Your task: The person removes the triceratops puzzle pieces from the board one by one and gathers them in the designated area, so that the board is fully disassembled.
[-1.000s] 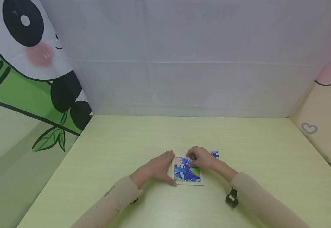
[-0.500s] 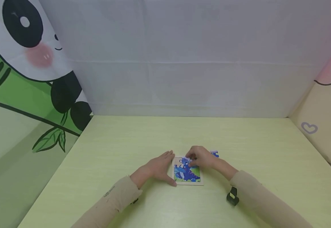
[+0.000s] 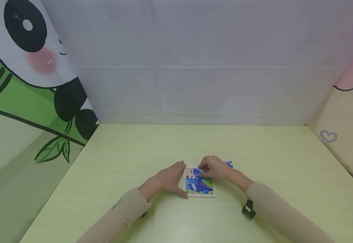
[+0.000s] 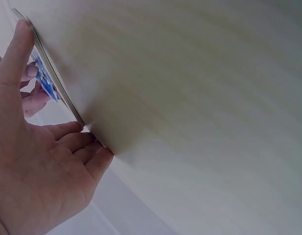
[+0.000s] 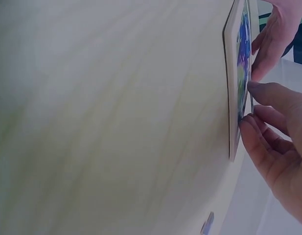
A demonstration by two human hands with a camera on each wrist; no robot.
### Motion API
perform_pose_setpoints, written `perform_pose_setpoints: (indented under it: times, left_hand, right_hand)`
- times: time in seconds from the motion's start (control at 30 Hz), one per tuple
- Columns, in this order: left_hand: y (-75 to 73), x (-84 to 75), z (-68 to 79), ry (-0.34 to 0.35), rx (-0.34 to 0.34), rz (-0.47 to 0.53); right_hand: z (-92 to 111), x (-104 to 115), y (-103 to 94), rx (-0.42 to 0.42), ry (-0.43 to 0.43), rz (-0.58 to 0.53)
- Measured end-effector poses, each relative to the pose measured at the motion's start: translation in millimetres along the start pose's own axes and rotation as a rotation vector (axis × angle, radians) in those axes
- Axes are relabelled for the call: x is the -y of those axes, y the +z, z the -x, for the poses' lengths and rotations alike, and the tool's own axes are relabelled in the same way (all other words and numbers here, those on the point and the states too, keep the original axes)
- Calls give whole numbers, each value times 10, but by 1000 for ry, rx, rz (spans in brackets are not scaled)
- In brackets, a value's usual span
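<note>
A jigsaw puzzle board [image 3: 202, 195] with a pale border lies on the table, showing a blue dinosaur on green. Along its left edge rests my left hand [image 3: 170, 179], thumb at the near corner and fairly straight fingers at the far corner. My right hand [image 3: 215, 167] is over the upper right part of the picture, thumb and fingertips pinching a blue puzzle piece [image 4: 47, 87], which stands tilted in the left wrist view. Those fingers hide much of the piece and the board's far right corner. In the right wrist view, the fingertips [image 5: 247, 122] are right at the board's surface.
One loose blue puzzle piece [image 3: 229, 164] lies on the table beyond my right wrist, partly covered by it. The pale yellow-green table [image 3: 133, 145] meets a light cloth wall [image 3: 176, 91] at the back. Printed panels stand at both sides.
Both hands keep nearly the same place on the board. My right hand and wrist have shifted very slightly, covering a little more of the loose piece behind.
</note>
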State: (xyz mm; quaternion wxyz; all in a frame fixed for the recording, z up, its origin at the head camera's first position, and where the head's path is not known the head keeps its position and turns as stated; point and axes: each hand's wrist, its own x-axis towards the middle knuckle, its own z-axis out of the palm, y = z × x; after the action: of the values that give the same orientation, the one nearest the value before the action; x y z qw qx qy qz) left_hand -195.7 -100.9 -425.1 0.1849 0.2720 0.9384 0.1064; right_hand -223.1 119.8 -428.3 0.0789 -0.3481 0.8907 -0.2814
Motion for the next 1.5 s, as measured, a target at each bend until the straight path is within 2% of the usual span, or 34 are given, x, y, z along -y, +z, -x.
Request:
perform_pose_setpoints:
  times: [0.23, 0.5, 0.7, 1.03, 1.27, 1.5]
  left_hand:
    - [-3, 3, 2, 5, -3, 2]
    - [-4, -1, -7, 7, -8, 9]
    - [2, 0, -5, 6, -11, 3]
    - [-2, -2, 10, 6, -8, -2]
    - [6, 6, 12, 7, -8, -2]
    - [17, 16, 10, 14, -12, -2]
  right_hand:
    - [35, 4, -27, -8, -8, -31]
    - [158, -74, -147, -25, 39, -22]
    - [340, -221, -303, -64, 15, 50]
    - [685, -490, -526, -110, 99, 109]
    - [866, -681, -588, -135, 103, 121]
    - [948, -851, -604, -138, 114, 143]
